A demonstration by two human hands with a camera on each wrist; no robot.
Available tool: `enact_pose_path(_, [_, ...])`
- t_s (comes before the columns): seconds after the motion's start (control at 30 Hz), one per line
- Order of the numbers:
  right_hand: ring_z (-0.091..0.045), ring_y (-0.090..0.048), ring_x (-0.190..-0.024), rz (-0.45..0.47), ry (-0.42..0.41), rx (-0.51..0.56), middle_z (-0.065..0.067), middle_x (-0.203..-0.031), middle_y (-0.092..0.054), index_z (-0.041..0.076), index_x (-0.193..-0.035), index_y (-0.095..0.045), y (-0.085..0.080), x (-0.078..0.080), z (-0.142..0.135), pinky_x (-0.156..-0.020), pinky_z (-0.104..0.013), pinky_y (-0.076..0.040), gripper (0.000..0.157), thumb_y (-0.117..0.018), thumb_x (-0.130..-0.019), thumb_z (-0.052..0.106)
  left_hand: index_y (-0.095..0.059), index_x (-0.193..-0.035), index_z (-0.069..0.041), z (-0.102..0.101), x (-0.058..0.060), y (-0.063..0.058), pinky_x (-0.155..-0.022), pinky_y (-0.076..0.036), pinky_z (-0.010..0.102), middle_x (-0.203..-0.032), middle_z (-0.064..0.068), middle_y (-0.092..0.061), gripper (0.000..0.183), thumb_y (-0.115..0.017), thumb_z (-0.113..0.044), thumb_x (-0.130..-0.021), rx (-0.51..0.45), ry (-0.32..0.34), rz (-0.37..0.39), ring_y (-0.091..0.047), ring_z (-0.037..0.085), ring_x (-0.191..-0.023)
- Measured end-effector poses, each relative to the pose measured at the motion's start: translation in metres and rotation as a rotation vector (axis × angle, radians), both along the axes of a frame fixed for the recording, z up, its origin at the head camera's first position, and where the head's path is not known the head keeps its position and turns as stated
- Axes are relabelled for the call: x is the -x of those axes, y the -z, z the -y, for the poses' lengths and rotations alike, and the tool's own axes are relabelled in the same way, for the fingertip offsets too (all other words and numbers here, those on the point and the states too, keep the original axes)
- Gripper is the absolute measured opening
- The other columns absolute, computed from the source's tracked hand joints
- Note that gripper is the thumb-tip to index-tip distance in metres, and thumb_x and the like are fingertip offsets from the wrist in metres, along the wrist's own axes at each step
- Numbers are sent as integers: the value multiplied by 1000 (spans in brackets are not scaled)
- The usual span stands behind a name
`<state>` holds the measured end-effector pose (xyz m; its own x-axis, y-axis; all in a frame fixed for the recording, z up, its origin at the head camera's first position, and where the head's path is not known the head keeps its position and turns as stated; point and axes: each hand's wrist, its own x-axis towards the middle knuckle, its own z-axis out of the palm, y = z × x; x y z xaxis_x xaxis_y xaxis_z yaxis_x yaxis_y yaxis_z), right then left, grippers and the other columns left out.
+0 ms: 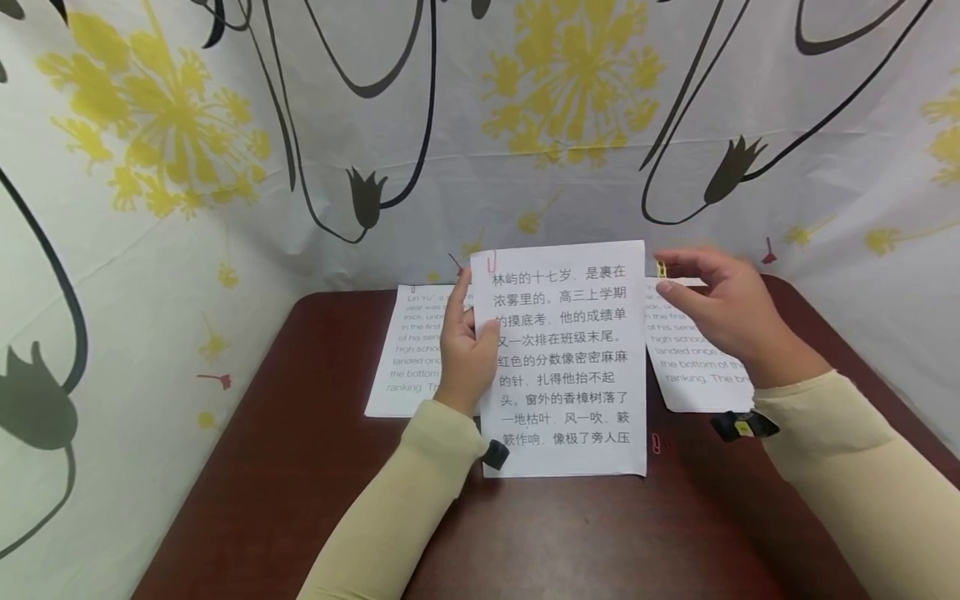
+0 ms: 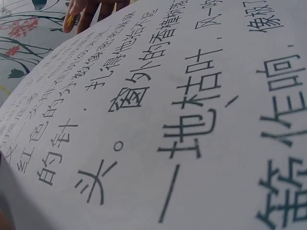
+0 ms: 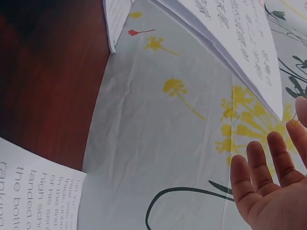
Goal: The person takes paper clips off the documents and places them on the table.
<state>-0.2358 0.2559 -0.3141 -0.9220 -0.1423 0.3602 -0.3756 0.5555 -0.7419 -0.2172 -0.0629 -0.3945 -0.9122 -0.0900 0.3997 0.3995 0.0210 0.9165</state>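
Note:
My left hand [image 1: 467, 354] grips the left edge of a stack of printed sheets [image 1: 562, 367], thumb in front, holding it upright above the table. A pink paper clip [image 1: 492, 262] sits on the stack's top left corner. Just off the top right corner, my right hand [image 1: 720, 304] pinches a yellow paper clip [image 1: 661, 269] between thumb and index finger. The clip and the paper are apart. In the right wrist view the other fingers [image 3: 259, 163] spread out loosely, and the stack's layered edge shows. Most of the left hand is out of sight in the left wrist view.
English-printed sheets lie behind on the dark red table [image 1: 300, 467]: one set [image 1: 408, 358] at left, another [image 1: 693, 358] at right. A red paper clip [image 1: 656, 443] lies right of the held stack. A flower-patterned cloth [image 1: 450, 125] hangs at the back and sides.

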Motion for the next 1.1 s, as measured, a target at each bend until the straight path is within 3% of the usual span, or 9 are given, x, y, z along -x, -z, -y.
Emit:
enact_pose_path(0.23, [9,-65,-91,36,18,-29,-9,-133,-62,10,-148,-61,9,-2,-8,-69,-12,-55,47,-69,-103,21,-22,-161,-60,0,0,0,-50,-57,29,-109,8,-74,87,-51,0,-105,-9,3,-5,-76,25,-71])
enact_pose_path(0.47, [10,-62,-98,2,24,-53,4,-125,-64,11,-145,-64,17,-7,-13,-75,-6,-52,45,-71,-102,21,-22,-161,-59,0,0,-1,-50,-56,28,-109,9,-75,88,-52,1,-104,-15,3,-9,-76,25,-70])
enact_pose_path(0.83, [9,-64,-92,14,26,-78,-11,-128,-66,8,-143,-65,29,-11,-19,-73,-8,-52,44,-71,-102,22,-24,-160,-60,0,1,-1,-51,-57,29,-108,9,-74,87,-52,0,-104,-23,-2,0,-76,25,-70])
enact_pose_path(0.97, [10,-65,-89,7,12,-57,10,-117,-67,3,-141,-65,37,-11,-23,-73,-8,-53,43,-72,-101,15,-24,-161,-59,-1,1,-1,-50,-57,28,-106,10,-74,86,-52,0,-104,-25,-1,-10,-76,25,-69])
enact_pose_path(1.07, [13,-64,-91,-10,-3,-53,13,-117,-67,0,-141,-64,41,-11,-25,-75,-6,-52,43,-72,-100,12,-24,-161,-57,-1,1,0,-50,-56,28,-106,10,-74,86,-52,1,-104,-25,-2,-20,-75,25,-69])
enact_pose_path(1.1, [13,-63,-91,-11,-4,-57,6,-119,-69,0,-141,-64,42,-11,-25,-76,-5,-52,43,-72,-100,12,-24,-162,-57,-1,1,0,-50,-57,28,-107,11,-74,87,-52,1,-103,-25,-2,-23,-75,25,-69])
